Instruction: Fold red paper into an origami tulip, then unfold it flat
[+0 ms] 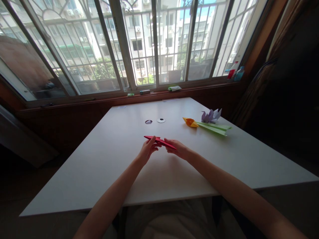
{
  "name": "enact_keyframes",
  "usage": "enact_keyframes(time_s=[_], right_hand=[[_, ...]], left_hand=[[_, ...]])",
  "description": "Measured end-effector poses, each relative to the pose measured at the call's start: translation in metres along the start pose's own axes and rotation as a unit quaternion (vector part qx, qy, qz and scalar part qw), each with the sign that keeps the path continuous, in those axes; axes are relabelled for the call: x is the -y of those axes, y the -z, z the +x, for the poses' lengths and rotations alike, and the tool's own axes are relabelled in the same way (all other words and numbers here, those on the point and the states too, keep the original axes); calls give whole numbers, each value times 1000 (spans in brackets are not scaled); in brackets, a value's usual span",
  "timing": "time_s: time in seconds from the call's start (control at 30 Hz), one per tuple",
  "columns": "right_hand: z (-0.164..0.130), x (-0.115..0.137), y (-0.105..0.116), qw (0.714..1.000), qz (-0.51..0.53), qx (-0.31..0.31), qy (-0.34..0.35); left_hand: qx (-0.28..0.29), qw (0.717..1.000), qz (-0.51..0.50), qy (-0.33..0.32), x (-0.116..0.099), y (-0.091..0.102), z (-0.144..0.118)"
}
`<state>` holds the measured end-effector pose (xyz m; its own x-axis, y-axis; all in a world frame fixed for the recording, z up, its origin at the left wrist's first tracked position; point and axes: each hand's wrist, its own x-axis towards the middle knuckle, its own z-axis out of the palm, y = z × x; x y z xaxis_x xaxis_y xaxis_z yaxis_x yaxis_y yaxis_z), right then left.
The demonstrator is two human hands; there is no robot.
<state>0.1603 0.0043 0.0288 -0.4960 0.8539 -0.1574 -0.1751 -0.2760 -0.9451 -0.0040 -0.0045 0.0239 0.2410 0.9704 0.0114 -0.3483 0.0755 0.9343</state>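
Observation:
A folded piece of red paper [162, 142], long and narrow with pointed ends, is held above the middle of the white table. Its left part lies between the thumb and fingers of my left hand [147, 149]. On the other side my right hand [177, 148] grips the right part, thumb on top and fingers underneath. Beyond and to the right rests a yellow paper tulip [190, 122] joined to a light green paper stem [214, 128]. Behind that stem sits a purple folded paper flower [211, 116].
The white table [99, 166] spreads around my hands. Two round pieces lie near its far middle: a dark one [149, 122] and a white-rimmed one [161, 120]. On the windowsill are a green-white packet [174, 88], a small box [145, 92], a red bottle [232, 70] and a blue bottle [239, 73].

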Motion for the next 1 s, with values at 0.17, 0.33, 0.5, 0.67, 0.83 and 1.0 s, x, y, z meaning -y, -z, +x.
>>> enact_keyframes(time_s=[0.17,0.33,0.5,0.67,0.83,1.0], right_hand=[[3,-3,1,998,-46,-8,49],[3,-5,-2,979,-161,-44,115],[3,-5,-4,951,-245,-67,178],[2,-5,-3,925,-293,-92,223],[0,-8,-5,899,-336,-112,257],[0,-8,-6,897,-342,-106,261]], left_hand=[[-3,1000,7,7,-1,-1,-1],[-47,997,57,8,2,1,-2],[-80,993,85,-35,7,4,0],[-68,993,87,-37,5,0,-2],[-73,991,107,-45,2,-1,-4],[-63,989,118,-68,1,-2,-4]])
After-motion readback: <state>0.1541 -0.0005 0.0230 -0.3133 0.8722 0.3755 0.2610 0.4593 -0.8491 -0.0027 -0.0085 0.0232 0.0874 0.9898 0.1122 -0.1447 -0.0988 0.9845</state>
